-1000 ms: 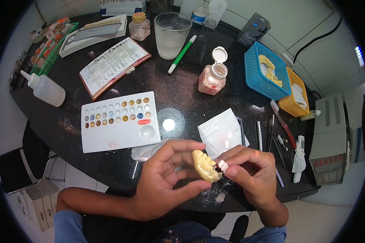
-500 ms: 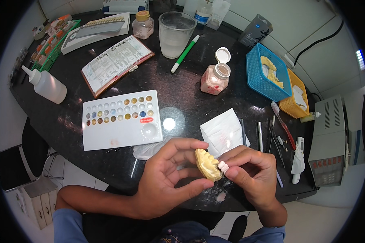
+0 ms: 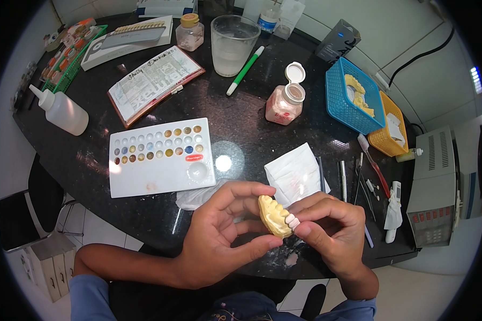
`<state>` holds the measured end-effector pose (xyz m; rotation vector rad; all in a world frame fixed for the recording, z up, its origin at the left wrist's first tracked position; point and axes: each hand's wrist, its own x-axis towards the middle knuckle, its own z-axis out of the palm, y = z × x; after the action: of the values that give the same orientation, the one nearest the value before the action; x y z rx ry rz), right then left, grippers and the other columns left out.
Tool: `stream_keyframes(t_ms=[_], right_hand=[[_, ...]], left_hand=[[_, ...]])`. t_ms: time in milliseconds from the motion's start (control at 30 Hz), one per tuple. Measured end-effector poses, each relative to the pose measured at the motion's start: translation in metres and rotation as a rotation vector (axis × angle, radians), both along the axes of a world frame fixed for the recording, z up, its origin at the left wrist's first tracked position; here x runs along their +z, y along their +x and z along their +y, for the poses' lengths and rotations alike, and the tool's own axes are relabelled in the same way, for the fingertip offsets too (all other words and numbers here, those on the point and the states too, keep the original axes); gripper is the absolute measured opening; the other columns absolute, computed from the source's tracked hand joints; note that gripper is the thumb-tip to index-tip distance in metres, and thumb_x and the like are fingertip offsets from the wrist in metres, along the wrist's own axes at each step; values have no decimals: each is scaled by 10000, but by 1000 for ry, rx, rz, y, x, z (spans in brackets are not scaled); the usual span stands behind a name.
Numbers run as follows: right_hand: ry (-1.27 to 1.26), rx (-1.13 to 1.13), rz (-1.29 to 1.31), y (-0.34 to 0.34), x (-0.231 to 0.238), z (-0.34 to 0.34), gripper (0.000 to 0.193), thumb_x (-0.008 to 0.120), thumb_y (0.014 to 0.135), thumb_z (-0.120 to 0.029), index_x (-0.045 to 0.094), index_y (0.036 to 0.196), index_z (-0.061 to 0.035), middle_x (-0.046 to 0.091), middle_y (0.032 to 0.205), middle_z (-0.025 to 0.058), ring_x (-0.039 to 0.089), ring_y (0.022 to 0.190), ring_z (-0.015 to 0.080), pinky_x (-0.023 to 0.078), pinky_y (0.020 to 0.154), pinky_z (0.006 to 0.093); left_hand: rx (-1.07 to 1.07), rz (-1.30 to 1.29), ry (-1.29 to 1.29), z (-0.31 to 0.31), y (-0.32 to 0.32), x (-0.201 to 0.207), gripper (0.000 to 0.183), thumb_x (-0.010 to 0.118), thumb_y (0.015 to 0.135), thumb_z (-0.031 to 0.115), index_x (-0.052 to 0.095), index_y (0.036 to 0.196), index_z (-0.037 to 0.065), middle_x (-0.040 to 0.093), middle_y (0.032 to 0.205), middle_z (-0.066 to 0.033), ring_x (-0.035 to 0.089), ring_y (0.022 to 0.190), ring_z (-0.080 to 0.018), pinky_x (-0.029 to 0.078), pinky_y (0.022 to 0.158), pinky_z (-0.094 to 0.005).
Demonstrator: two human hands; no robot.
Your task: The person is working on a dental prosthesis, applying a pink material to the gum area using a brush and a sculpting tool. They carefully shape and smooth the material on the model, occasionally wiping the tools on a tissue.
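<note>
Between the thumb and fingers of my left hand [image 3: 214,232] is a yellow plaster dental model [image 3: 275,216], its row of teeth facing up and right. My right hand [image 3: 332,227] pinches a small white dental bridge [image 3: 292,221] of a few joined teeth. The bridge sits against the right end of the model's row and seems to touch it; whether it is fully seated I cannot tell. Behind my hands lies a folded white tissue [image 3: 293,171]. Left of it is a white palette [image 3: 155,179] with rows of coloured wells.
An open powder jar [image 3: 284,107], a glass of water [image 3: 231,59] and a green marker [image 3: 245,71] stand or lie farther back. Blue [image 3: 353,120] and yellow baskets [image 3: 377,144] are at right, near tweezers [image 3: 365,184] and a toothbrush [image 3: 377,168]. A squeeze bottle [image 3: 64,112] lies left.
My right hand has brought the white bridge slightly left, closing the small gap to the end of the model. My left hand has kept its hold on the model, nearly still.
</note>
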<state>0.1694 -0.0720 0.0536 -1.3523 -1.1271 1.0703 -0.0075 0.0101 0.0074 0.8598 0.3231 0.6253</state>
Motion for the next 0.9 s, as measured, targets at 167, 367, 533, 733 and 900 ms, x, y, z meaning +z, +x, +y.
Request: stream_keyframes(t_ms=[167,367,533,733,900], right_hand=[[1,-14,-26,-2,1,0,101,704,828,-10,696,918,36,695,944,165,677,895,203,515,819,298],[107,-44,-86,-3,-2,0,222,707,841,-58,659,1032,43,694,966,170,673,927,213,513,828,305],[137,-56,-164,-5,0,-4,279,629,886,-55,614,1141,56,685,1001,172,667,939,206,513,826,303],[201,12,-375,-2,-1,-3,323,595,868,-3,610,1186,52,680,1005,176,668,896,205,511,790,286],[233,32,-484,-4,3,0,313,593,858,11,633,1167,44,676,993,179,664,859,206,516,753,289]], left_hand=[[-6,-6,-4,0,0,1,567,673,815,-88,393,1303,-19,566,1127,-117,568,1110,-166,472,992,-337],[-1,1,-32,1,-1,3,572,661,827,-83,379,1319,-11,576,1144,-132,575,1108,-177,470,985,-335],[23,-16,-125,4,1,4,608,692,833,18,347,1331,-27,555,1181,-152,580,1112,-199,513,945,-352],[-4,-18,-155,7,2,2,574,647,872,41,328,1344,-26,550,1181,-161,601,1084,-223,537,906,-403],[-2,-36,-142,7,1,-1,559,643,876,38,335,1338,-26,553,1161,-155,595,1083,-212,537,913,-399]])
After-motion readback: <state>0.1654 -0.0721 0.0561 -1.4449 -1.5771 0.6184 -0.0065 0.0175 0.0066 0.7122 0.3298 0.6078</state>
